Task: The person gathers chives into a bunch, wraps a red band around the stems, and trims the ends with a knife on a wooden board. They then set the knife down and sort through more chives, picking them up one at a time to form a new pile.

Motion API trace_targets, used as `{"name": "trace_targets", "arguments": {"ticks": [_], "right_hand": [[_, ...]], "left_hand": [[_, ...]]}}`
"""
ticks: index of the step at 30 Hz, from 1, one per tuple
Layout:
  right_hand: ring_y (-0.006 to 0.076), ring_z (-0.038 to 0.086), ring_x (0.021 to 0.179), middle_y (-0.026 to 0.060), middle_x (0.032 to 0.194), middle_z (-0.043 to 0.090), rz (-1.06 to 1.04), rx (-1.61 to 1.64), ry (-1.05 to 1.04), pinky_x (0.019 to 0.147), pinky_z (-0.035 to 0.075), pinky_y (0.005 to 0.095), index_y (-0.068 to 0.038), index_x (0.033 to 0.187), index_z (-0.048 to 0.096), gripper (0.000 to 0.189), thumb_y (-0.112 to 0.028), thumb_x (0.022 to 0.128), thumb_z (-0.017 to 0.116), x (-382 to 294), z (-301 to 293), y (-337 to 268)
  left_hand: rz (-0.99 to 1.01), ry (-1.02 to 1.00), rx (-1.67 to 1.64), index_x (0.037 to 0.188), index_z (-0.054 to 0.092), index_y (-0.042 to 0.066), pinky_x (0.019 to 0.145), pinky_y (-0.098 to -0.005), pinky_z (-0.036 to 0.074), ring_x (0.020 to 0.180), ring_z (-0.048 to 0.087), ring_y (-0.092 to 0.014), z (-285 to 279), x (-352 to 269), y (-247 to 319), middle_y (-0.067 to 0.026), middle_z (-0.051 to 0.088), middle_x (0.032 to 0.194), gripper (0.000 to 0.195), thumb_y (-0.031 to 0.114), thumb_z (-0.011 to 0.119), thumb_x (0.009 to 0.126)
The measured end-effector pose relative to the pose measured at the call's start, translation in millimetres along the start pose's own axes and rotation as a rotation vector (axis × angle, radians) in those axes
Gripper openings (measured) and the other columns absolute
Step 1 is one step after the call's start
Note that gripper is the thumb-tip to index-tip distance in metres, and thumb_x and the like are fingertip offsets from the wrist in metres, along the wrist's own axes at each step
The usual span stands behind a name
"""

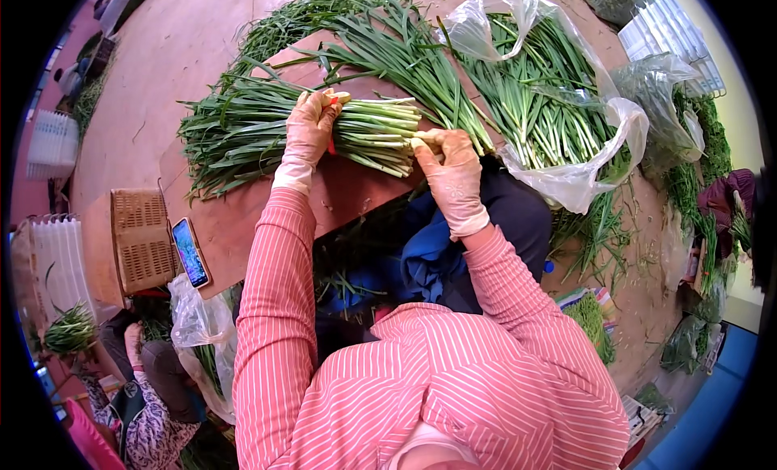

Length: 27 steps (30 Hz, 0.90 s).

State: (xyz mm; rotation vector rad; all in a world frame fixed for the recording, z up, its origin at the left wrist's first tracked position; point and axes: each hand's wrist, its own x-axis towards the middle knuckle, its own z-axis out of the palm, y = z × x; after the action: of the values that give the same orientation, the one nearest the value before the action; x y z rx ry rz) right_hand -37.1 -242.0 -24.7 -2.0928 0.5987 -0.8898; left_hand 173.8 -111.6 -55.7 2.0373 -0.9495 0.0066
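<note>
A thick bundle of green leafy stalks, probably garlic chives (243,127), lies across the reddish board (358,200) before me, its pale cut ends to the right. My gloved left hand (312,121) grips the bundle at a red band (332,147), of which only parts show. The thumb and fingers of my gloved right hand (449,166) pinch at the stalk ends on the bundle's right side; exactly what lies between the fingertips is hard to tell. Loose stalks (419,69) rest on the board just beyond both hands.
An open clear plastic bag (628,127) full of stalks stands at the right. A phone (190,251) lies at the board's left edge, beside a brown plastic basket (139,239). Another clear bag (203,324) is below it. A co-worker (152,403) sits at lower left; another person (725,206) is at far right.
</note>
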Motion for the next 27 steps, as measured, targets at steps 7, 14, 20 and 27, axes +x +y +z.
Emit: {"name": "trace_targets", "arguments": {"ticks": [7,14,20,27], "right_hand": [[0.0262,0.059,0.077,0.0080,0.081,0.062,-0.462,-0.420,-0.172,0.068,0.047,0.0372,-0.010,0.092,0.064,0.019,-0.021,0.077,0.065,17,20,15],[0.0257,0.060,0.079,0.0082,0.085,0.061,-0.376,-0.251,-0.362,0.070,0.048,0.0371,-0.009,0.088,0.063,0.015,-0.023,0.081,0.063,24,21,34],[0.0276,0.061,0.083,0.0097,0.087,0.062,-0.305,-0.091,-0.391,0.071,0.049,0.0360,-0.007,0.090,0.064,0.022,-0.025,0.079,0.067,21,16,36],[0.0230,0.059,0.068,0.0061,0.078,0.056,-0.594,-0.474,-0.278,0.056,0.047,0.0355,-0.013,0.081,0.053,0.022,-0.034,0.080,0.059,17,22,37]], "left_hand": [[0.008,-0.019,-0.038,0.096,0.063,0.006,0.088,-0.0370,0.041,0.089,0.055,-0.032,-2,0,12,-0.0145,0.064,0.095,0.014,0.013,0.062,0.084],[0.026,-0.044,0.050,0.097,0.063,0.009,0.102,-0.0384,0.031,0.091,0.058,-0.030,-6,-2,20,-0.0111,0.066,0.096,0.012,0.014,0.059,0.086],[0.007,-0.065,0.035,0.095,0.063,0.009,0.103,-0.0384,0.030,0.090,0.059,-0.029,-8,1,24,-0.0108,0.066,0.095,0.010,0.014,0.058,0.087],[0.007,-0.032,0.007,0.092,0.063,0.005,0.089,-0.0363,0.041,0.088,0.056,-0.030,-4,0,10,-0.0124,0.065,0.093,0.011,0.012,0.062,0.084]]}}
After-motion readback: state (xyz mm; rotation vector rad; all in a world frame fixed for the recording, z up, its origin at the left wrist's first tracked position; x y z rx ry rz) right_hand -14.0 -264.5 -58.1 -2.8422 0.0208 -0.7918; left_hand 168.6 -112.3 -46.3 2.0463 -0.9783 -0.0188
